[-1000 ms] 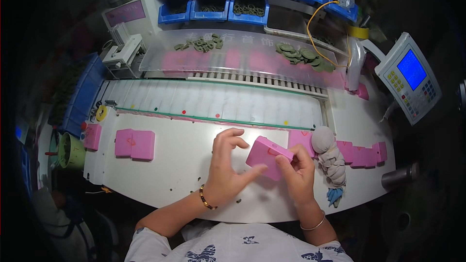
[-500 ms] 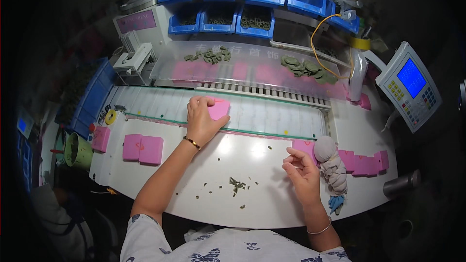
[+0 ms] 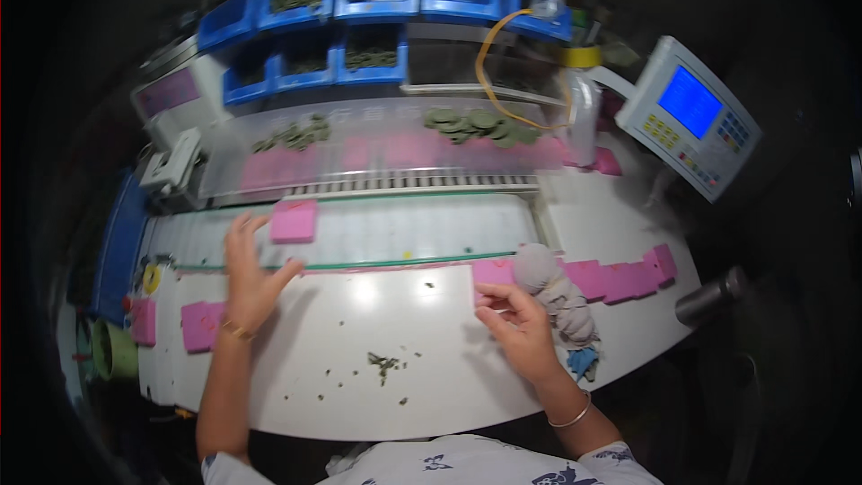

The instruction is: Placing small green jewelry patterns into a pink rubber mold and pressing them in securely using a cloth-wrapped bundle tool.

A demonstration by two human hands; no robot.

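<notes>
**Pink Blocks at the Belt: One Set Down, One Being Picked**

Nearest, at the lower edge: two bare forearms over a white worktable (image 3: 377,413), a bracelet on each wrist. Scattered across the middle of the table, a small heap of dark green crumbs (image 3: 384,364).

Right hand (image 3: 525,332): fingers curled, thumb and forefinger pinching the near edge of a pink block (image 3: 492,271) lying at the table's far rim, just beside a grey rag bundle (image 3: 561,301). Further right, a row of more pink blocks (image 3: 620,278), touching one another.

Left hand (image 3: 251,278): fingers spread and released, holding nothing, resting at the green strip along the belt's near edge. Just beyond the fingertips, apart from them, a pink block on the belt (image 3: 294,220), lying flat. At the far left, a pair of pink blocks (image 3: 202,323) on the table.

Judged advice for the pick in hand: grip the block by opposite edges rather than one corner, lift straight up clear of the rag, keep flat. Worth brushing the crumbs aside first, likely to stick beneath a block otherwise.

Beyond the belt: a clear guard with greenish discs (image 3: 476,123) piled behind it. Furthest, blue bins (image 3: 314,72), a yellow cable, and at right a grey control panel with a blue screen (image 3: 690,117).
</notes>
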